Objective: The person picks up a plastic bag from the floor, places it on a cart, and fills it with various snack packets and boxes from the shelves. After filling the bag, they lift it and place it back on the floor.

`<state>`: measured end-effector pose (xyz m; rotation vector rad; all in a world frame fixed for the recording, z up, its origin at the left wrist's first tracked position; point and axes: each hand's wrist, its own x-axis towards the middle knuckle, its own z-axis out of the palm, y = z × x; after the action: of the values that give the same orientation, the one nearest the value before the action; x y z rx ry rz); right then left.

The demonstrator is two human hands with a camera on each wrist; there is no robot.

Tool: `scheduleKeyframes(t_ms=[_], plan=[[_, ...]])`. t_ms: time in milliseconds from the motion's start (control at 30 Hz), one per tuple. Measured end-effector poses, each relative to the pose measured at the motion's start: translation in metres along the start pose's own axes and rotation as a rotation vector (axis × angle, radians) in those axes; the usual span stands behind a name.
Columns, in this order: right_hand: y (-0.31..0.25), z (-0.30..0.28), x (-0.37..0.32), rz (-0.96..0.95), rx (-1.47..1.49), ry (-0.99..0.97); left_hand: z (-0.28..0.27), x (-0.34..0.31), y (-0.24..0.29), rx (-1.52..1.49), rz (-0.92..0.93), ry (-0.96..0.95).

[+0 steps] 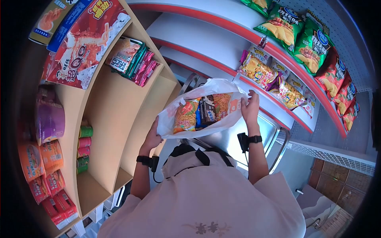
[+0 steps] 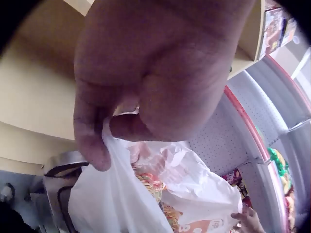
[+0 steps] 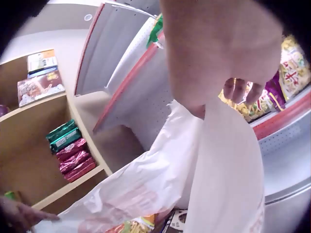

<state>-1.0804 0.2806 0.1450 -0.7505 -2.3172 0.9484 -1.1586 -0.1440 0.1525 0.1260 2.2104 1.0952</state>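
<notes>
A white plastic bag [image 1: 216,85] is held wide by its rim between my two hands. My left hand [image 1: 152,136] pinches the left edge; in the left wrist view the thumb and fingers of that hand [image 2: 150,73] nip a fold of the plastic. On the opposite side my right hand [image 1: 250,109] grips the rim, the film [image 3: 221,160] hanging below it in the right wrist view. Inside the bag lie an orange snack packet [image 1: 185,116], a dark packet [image 1: 207,110] and another orange snack packet [image 1: 222,106], with a bit of blue wrapping between them.
Beneath the bag is a shiny metal cart [image 1: 260,137] with a rail. A wooden shelf [image 1: 107,103] at left bears red and green packets [image 1: 129,59], cups and boxes. Red-edged white shelves [image 1: 190,23] at right hold chip bags [image 1: 313,43] and yellow snack bags [image 1: 258,69].
</notes>
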Motion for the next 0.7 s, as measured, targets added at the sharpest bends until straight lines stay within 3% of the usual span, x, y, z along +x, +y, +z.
scheduleKeyframes(t_ms=[33, 167, 233, 267, 300, 367, 400, 467, 533, 600, 633, 700], plan=[[-0.007, 0.001, -0.012, -0.118, -0.097, 0.059, -0.002, 0.002, 0.002, 0.004, 0.005, -0.006], [-0.078, -0.009, -0.053, -0.247, -0.397, 0.061, -0.011, 0.026, -0.014, 0.319, 0.182, -0.194], [-0.079, 0.009, -0.072, -0.38, -0.224, -0.073, -0.012, 0.03, -0.008, 0.584, 0.16, -0.321], [-0.08, 0.016, -0.082, -0.378, -0.071, -0.323, -0.019, 0.017, 0.025, 0.558, 0.105, -0.358], [-0.076, 0.027, -0.093, -0.379, -0.062, -0.314, -0.026, 0.022, 0.027, 0.569, 0.106, -0.35], [-0.067, 0.046, -0.113, -0.479, -0.361, -0.482, -0.038, 0.033, 0.03, 0.478, 0.404, -0.108], [-0.067, 0.046, -0.117, -0.474, -0.363, -0.471, -0.05, 0.029, 0.064, 0.102, 0.217, -0.057], [-0.065, 0.043, -0.119, -0.212, -0.665, -0.823, -0.077, 0.061, 0.053, -0.17, 0.338, 0.281], [-0.051, 0.041, -0.131, -0.179, -0.626, -0.776, -0.111, 0.076, 0.075, -0.61, 0.236, 0.469], [-0.048, 0.033, -0.141, -0.126, -0.576, -0.737, -0.139, 0.097, 0.094, -0.782, 0.019, 0.475], [-0.047, 0.031, -0.145, -0.119, -0.581, -0.732, -0.145, 0.104, 0.104, -0.783, 0.021, 0.465], [-0.045, 0.028, -0.151, -0.096, -0.531, -0.747, -0.153, 0.112, 0.125, -1.074, -0.009, 0.197]])
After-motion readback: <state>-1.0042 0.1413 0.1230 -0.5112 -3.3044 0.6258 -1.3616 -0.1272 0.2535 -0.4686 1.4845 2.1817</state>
